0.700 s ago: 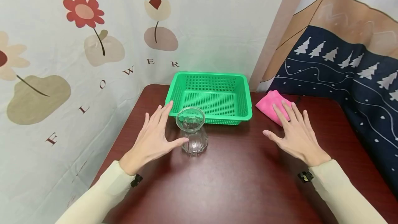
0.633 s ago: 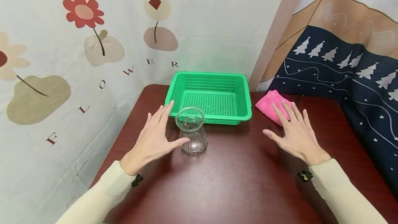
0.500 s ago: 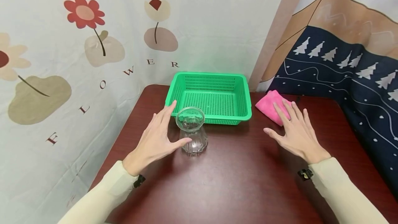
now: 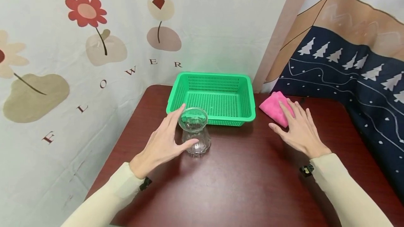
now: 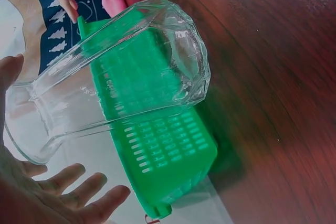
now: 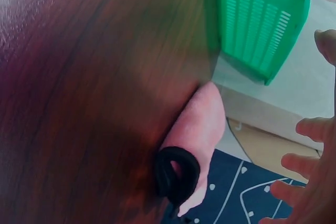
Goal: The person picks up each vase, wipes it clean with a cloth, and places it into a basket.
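Note:
A clear glass vase with a flared rim and faceted base stands upright on the table. My left hand is at its left side, thumb and fingers spread apart around it but not closed. In the left wrist view, the hand's fingers stretch out below the neck of the vase. My right hand hovers over a folded pink cloth, fingers spread and holding nothing. The right wrist view shows a gap between that hand's fingers and the cloth, which has a black band.
Just behind the vase, a green plastic basket with slotted walls sits at the back of the dark red table. A white printed curtain hangs behind it, and a navy tree-patterned cloth hangs at the right.
My left hand has moved slightly right, closer to the vase, its thumb now overlapping the glass more. My right hand has shifted a little over the pink cloth. The vase and basket stay put.

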